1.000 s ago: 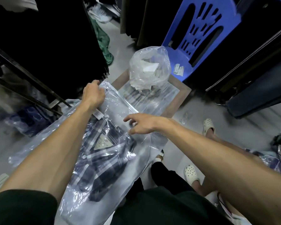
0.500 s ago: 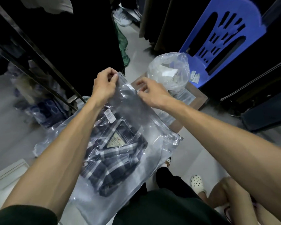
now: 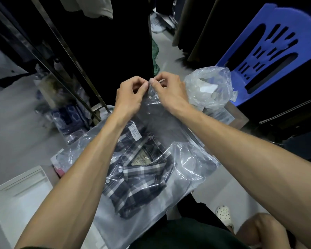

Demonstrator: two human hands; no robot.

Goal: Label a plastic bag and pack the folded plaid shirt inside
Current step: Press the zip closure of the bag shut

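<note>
Plaid shirt point(image 3: 133, 180) folded, navy/white, inside clear bag point(image 3: 185, 159) w/ barcode label point(image 3: 135, 131); both hands' grip pinched on bag top.

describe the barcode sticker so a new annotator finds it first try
Start at the clear plastic bag across the person's lap, with the plaid shirt inside. The barcode sticker sits near its far end, beside the left forearm. It is a small white rectangle with black bars, unlike the tan neck label lower down.
</note>
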